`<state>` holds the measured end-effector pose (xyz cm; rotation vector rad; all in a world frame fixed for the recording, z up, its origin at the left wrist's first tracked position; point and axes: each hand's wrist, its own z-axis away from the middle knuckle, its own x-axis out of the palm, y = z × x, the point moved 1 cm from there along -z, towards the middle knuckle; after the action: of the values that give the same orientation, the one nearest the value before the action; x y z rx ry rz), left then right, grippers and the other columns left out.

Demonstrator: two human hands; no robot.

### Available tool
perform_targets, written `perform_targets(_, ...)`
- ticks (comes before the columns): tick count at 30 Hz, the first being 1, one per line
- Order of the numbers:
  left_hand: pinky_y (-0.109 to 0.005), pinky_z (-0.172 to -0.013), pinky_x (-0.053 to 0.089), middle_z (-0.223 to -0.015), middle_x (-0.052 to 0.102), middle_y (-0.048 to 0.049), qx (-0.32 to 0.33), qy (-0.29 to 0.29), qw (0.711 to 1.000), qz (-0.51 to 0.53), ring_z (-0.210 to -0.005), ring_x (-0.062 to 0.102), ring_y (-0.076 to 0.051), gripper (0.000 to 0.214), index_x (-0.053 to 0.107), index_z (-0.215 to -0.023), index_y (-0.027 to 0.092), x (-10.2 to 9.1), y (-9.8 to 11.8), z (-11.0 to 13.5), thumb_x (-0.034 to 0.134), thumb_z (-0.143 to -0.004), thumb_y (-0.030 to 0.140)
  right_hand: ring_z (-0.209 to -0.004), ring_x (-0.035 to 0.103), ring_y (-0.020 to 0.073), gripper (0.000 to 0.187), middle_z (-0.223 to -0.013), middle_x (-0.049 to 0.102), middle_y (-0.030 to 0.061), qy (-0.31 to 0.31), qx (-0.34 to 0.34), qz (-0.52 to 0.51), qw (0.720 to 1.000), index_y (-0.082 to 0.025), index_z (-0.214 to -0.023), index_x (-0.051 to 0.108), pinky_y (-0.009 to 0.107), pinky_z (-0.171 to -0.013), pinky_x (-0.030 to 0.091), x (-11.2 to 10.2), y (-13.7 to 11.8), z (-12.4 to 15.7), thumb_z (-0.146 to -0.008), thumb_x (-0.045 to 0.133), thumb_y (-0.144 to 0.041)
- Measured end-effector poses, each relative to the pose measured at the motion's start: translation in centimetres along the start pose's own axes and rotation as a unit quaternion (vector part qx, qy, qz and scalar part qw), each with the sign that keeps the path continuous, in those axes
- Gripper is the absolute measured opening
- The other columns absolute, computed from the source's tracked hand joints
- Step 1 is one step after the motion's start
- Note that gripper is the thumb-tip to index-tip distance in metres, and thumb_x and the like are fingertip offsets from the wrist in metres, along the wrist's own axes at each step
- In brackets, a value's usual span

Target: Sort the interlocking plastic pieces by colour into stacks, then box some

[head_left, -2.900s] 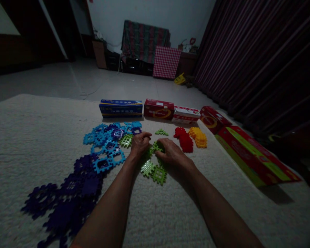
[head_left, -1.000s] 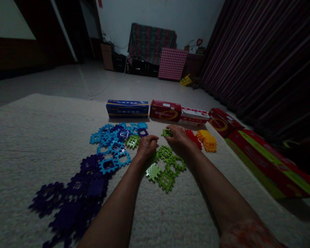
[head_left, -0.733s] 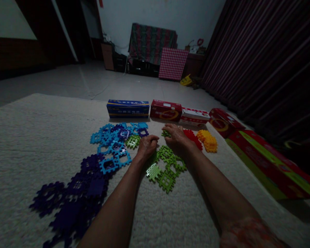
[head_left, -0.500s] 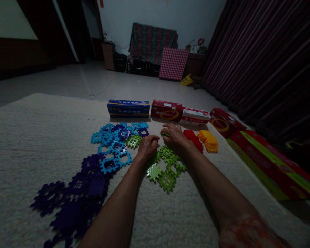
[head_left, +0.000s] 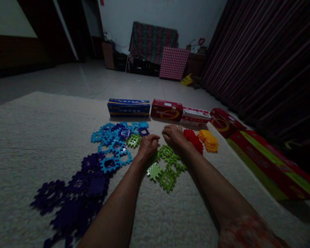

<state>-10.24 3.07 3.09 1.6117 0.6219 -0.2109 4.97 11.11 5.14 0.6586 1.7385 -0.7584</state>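
Note:
My left hand (head_left: pixel 148 145) rests on the mat with its fingers curled together; what they hold, if anything, is hidden. Just to its right, my right hand (head_left: pixel 173 135) is bent down with fingers closed over a green interlocking tile (head_left: pixel 166 133), mostly covered by the hand. Between my forearms lies a loose cluster of green interlocking tiles (head_left: pixel 167 181), some partly under my left wrist. One more green tile (head_left: pixel 133 141) sits left of my left hand, against light blue tiles (head_left: pixel 110 165). Red tiles (head_left: pixel 193 140) are stacked beside my right wrist.
Dark purple tiles (head_left: pixel 96 186) spread over the left of the cream mat (head_left: pixel 54 137). Yellow tiles (head_left: pixel 208 140) lie at the right. A blue box (head_left: pixel 129 108), a red box (head_left: pixel 166 110) and a white-red box (head_left: pixel 195 116) line the back; a large red-green carton (head_left: pixel 271 165) flanks the right.
My right hand has shifted slightly and its fingers have drawn in, covering more of the green tile beneath. The left hand stays in place.

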Motion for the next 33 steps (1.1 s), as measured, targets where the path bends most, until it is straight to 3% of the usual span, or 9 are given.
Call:
perform_targets(5, -0.027, -0.090, 0.054, -0.095, 0.080, -0.0062, 0.003, 0.001, 1.000, 0.006, -0.088, 0.072, -0.017, 0.028, 0.081, -0.097, 0.017, 0.2, -0.3, -0.1, 0.057, -0.083, 0.009, -0.120, 0.051, 0.0297, 0.023, -0.122, 0.069, 0.0127, 0.008, 0.016, 0.004, 1.000, -0.018, -0.098, 0.073, 0.050, -0.103, 0.028, 0.3, -0.1, 0.0, -0.087, 0.053, -0.020)
perform_targets(9, -0.028, -0.088, 0.055, -0.093, 0.080, -0.0052, 0.004, -0.003, 1.000, 0.012, -0.085, 0.072, -0.017, 0.030, 0.081, -0.098, 0.017, 0.3, -0.6, -0.2, 0.056, -0.083, 0.008, -0.128, 0.047, 0.0313, 0.051, -0.139, 0.060, 0.0145, 0.024, 0.012, -0.020, 0.999, -0.017, -0.128, 0.063, 0.051, -0.107, 0.029, 0.0, 1.0, 0.0, -0.077, 0.056, -0.017)
perform_targets(11, -0.029, -0.089, 0.055, -0.094, 0.080, -0.0049, 0.009, 0.000, 1.000, 0.008, -0.086, 0.072, -0.017, 0.031, 0.081, -0.097, 0.018, 0.3, -0.6, -0.2, 0.056, -0.083, 0.008, -0.129, 0.045, 0.0324, 0.058, -0.142, 0.057, 0.0150, 0.009, 0.025, -0.021, 0.999, -0.017, -0.134, 0.058, 0.053, -0.108, 0.029, -0.4, 1.7, 0.0, -0.075, 0.056, -0.016)
perform_targets(16, -0.029, -0.090, 0.055, -0.094, 0.080, -0.0051, 0.012, 0.001, 1.000, 0.006, -0.089, 0.072, -0.018, 0.030, 0.081, -0.095, 0.019, 0.2, -0.4, -0.1, 0.056, -0.083, 0.009, -0.127, 0.047, 0.0329, 0.049, -0.132, 0.062, 0.0145, -0.056, 0.053, -0.005, 0.997, -0.020, -0.124, 0.063, 0.054, -0.109, 0.029, -1.0, 2.4, 0.0, -0.076, 0.056, -0.015)
perform_targets(23, -0.028, -0.090, 0.055, -0.096, 0.080, -0.0048, 0.012, -0.002, 1.000, -0.006, -0.090, 0.072, -0.018, 0.030, 0.081, -0.097, 0.019, 0.1, -0.3, 0.0, 0.055, -0.083, 0.010, -0.126, 0.049, 0.0326, 0.037, -0.130, 0.064, 0.0126, -0.051, 0.081, -0.007, 0.995, -0.023, -0.118, 0.065, 0.056, -0.110, 0.029, -1.5, 1.5, 0.2, -0.082, 0.057, -0.020)
perform_targets(28, -0.026, -0.087, 0.054, -0.096, 0.080, -0.0052, 0.007, -0.008, 1.000, -0.006, -0.089, 0.072, -0.017, 0.031, 0.081, -0.099, 0.018, 0.1, -0.3, 0.0, 0.056, -0.083, 0.008, -0.132, 0.045, 0.0294, 0.045, -0.137, 0.059, 0.0136, -0.004, 0.065, -0.026, 0.998, -0.020, -0.126, 0.059, 0.053, -0.115, 0.024, -1.5, 0.7, 0.7, -0.082, 0.054, -0.017)
perform_targets(33, -0.027, -0.090, 0.054, -0.097, 0.080, -0.0058, 0.006, -0.007, 1.000, -0.006, -0.091, 0.072, -0.018, 0.030, 0.081, -0.098, 0.017, 0.1, -0.2, -0.1, 0.056, -0.083, 0.008, -0.134, 0.044, 0.0281, 0.054, -0.138, 0.057, 0.0120, -0.002, 0.055, -0.034, 0.998, -0.021, -0.131, 0.056, 0.055, -0.120, 0.016, -0.8, 0.5, 0.8, -0.078, 0.050, -0.011)
